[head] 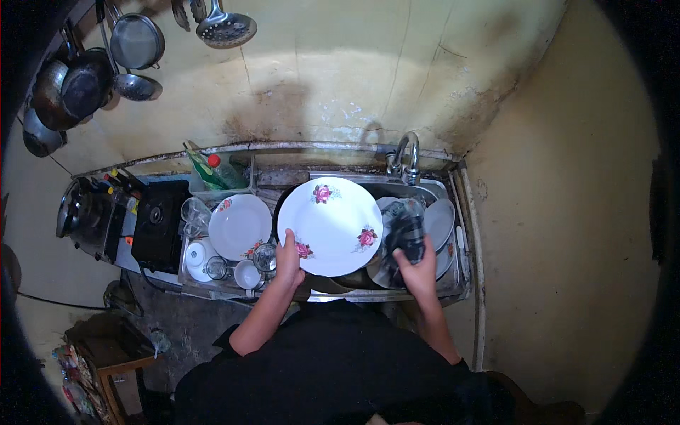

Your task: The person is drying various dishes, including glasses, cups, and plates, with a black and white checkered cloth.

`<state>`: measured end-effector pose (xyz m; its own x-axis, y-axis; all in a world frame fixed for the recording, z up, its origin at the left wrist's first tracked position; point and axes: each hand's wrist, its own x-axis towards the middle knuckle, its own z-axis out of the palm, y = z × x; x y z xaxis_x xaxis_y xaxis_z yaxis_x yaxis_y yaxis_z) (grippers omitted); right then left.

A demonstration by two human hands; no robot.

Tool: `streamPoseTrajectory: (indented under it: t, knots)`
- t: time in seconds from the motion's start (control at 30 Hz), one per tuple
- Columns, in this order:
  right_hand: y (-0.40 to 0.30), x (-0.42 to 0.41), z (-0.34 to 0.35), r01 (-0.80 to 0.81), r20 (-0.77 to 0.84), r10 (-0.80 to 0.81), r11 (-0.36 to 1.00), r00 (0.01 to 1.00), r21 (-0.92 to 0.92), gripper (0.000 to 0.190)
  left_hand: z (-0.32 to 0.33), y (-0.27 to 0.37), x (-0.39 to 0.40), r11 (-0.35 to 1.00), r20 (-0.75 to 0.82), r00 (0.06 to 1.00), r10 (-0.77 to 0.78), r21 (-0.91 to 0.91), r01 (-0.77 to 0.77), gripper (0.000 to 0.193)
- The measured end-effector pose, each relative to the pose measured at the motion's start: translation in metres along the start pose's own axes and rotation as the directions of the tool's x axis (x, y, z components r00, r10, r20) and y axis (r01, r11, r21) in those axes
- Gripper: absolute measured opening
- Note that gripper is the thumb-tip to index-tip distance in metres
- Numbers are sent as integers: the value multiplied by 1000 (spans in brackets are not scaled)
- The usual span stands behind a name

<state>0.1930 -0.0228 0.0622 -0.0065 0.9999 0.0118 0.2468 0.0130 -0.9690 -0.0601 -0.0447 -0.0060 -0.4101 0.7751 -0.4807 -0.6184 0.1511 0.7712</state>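
Observation:
My left hand (289,263) grips the lower left rim of a large white plate (329,228) with pink rose prints, held face up above the sink. In my right hand (418,265) is a dark, crumpled cloth (406,234), somewhat blurred, just right of the plate. Beneath and beside that cloth, more plates (440,223) lie in the sink basin. Left of the held plate, a smaller flowered plate (239,226) rests among glasses (264,257), a white cup (247,274) and white bowls (199,257).
A chrome faucet (409,159) rises at the basin's back. A clear plastic bin (220,186) holds a red-capped bottle. Further left are a black stove (159,226) and a lidded pot (74,210). Pans (87,85) and a skimmer (227,29) hang on the wall.

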Motion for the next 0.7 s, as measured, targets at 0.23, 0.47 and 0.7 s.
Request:
streamPoseTrajectory:
  t: [0.23,0.47,0.7]
  knots:
    - [-10,26,63,479,210,-431,806,878,-347,70,30,-19,-28,981,162,987,-17,192,-15,57]
    - [-5,0,40,471,862,-200,880,467,-51,64,17,-6,-22,994,224,970,-95,80,79,54]
    - [15,24,56,486,466,-269,750,843,-448,80,43,2,-42,978,210,978,-9,208,-36,50]
